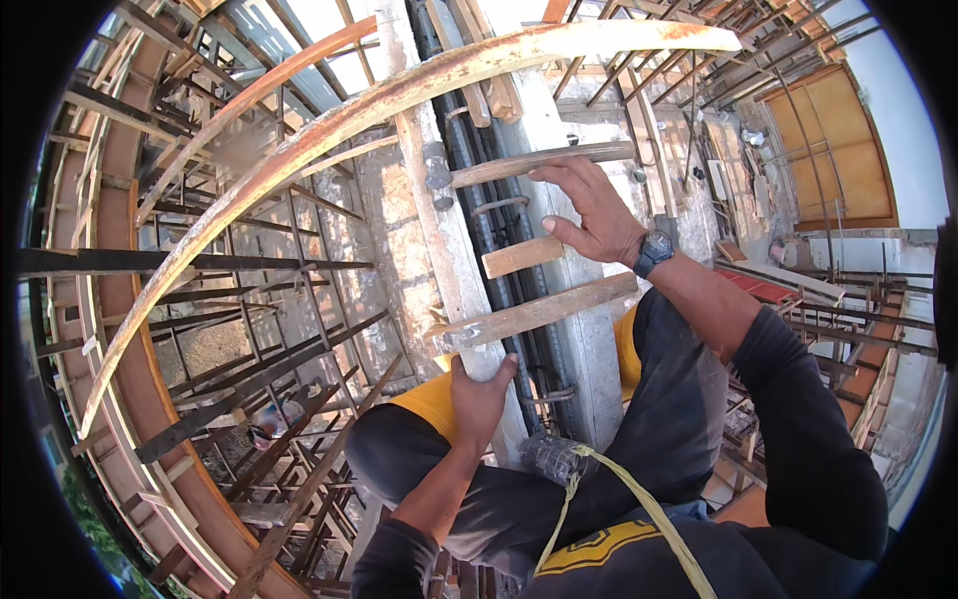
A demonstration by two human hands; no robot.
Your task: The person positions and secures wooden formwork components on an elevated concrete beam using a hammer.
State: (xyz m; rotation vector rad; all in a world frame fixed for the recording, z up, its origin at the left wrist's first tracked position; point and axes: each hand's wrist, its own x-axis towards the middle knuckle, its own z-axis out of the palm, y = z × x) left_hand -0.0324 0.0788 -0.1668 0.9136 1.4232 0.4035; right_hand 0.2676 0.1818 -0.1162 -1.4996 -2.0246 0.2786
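My left hand (482, 399) is wrapped round the edge of the left formwork board (454, 262), thumb toward its inner side. My right hand (591, 215) is open, thumb apart, its fingertips at the wooden handle of a hammer (544, 163). The hammer lies across the two boards, its dark head on the left board. Below it a short wood block (522, 257) and a longer wooden crosspiece (544, 311) bridge the gap. Dark reinforcing bars (499, 240) with stirrups run down between the left board and the right formwork board (591, 384).
A long curved, rusty pale strip (399, 95) arches over the upper left. A dark bundle (557, 459) hangs on a yellow strap (649, 499) at my lap. Many props and braces (289, 280) stand far below on both sides. A tan panel (833, 150) is at the right.
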